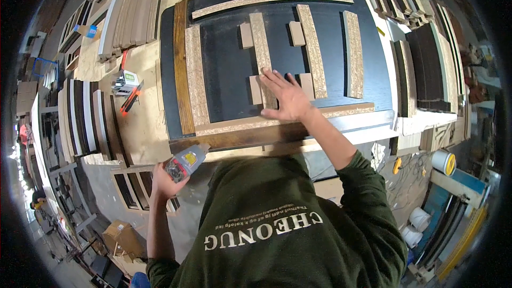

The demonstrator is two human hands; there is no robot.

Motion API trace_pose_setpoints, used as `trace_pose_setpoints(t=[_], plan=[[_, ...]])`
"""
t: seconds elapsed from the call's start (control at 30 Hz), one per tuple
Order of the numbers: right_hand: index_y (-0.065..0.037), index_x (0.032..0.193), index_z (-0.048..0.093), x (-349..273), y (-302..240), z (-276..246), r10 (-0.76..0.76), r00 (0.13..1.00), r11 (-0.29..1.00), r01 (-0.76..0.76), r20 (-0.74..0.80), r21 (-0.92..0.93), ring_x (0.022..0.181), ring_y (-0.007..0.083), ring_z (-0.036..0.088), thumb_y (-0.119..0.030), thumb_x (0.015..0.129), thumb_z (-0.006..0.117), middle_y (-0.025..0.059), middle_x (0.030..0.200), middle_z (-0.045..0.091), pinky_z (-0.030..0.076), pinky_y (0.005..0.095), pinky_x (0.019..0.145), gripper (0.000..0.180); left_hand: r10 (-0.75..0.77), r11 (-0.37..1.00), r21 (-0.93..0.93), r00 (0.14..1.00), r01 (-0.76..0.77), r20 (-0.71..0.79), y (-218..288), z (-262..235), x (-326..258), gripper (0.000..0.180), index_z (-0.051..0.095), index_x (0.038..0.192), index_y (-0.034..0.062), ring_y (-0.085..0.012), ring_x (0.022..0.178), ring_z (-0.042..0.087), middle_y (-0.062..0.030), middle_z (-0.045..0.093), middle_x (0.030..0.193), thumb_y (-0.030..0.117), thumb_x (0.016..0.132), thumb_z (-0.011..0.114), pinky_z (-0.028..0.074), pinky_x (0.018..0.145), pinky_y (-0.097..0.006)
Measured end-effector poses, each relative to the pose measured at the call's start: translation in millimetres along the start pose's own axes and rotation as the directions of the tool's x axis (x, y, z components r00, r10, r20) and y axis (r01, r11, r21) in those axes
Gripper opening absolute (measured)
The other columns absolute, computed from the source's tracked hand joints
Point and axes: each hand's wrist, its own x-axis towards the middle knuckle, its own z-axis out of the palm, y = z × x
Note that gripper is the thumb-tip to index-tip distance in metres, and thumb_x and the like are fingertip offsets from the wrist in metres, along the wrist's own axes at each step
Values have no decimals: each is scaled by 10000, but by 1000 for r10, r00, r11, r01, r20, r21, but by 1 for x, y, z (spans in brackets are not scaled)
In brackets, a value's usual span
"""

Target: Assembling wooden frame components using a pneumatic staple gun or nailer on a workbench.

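Note:
My left hand [166,182] is wrapped round a grey squeeze bottle [186,161] with a yellow and red label, its tip near the table's front edge. My right hand [287,98] lies spread, fingertips on the near end of a particleboard strip [261,37]. A small block [255,89] lies against that strip's left side; another block [305,82] sits partly behind the hand. Beneath them is a black panel [226,64]. More particleboard strips lie on it: one at the left [196,82], one right of centre [311,42], one at the right [353,53].
Brown wood strips [181,69] line the panel's left and front [245,136]. A box cutter [132,98] and a white box [126,81] lie on the table to the left. Stacked boards [133,18] stand at the back left, more dark boards [428,69] at the right.

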Motion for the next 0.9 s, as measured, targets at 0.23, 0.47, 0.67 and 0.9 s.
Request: trace_pose_setpoints(t=[0.23,0.47,0.67,0.9], plan=[[-91,1448,202,-21,-8,-9,-24,983,1000,25,180,-3,1384,321,201,-503,686,682,82,1526,155,184,488,1121,990,36,997,70,999,-38,28,81,5,24,634,558,1076,-45,-329,982,595,-223,581,1059,271,589,813,472,848,-359],[-84,1421,271,-51,21,-13,-167,982,979,155,85,132,1363,290,268,-380,647,717,88,1506,225,203,447,1127,941,254,922,266,958,-281,131,183,13,33,510,619,1040,14,-350,879,633,-188,657,896,216,601,783,504,770,-371],[-94,1425,285,-53,18,-9,-147,988,985,141,56,102,1366,263,269,-343,676,641,77,1503,240,162,426,1143,866,386,828,367,906,-423,174,189,40,53,467,634,1025,42,-355,874,621,-197,649,873,226,617,767,507,753,-384],[-94,1387,362,-54,11,-15,-113,994,993,113,4,32,1230,291,392,-390,676,593,125,1335,413,280,473,1016,805,260,908,251,921,-335,288,199,47,63,489,640,1017,28,-365,864,624,-200,650,873,242,600,777,502,778,-388]])
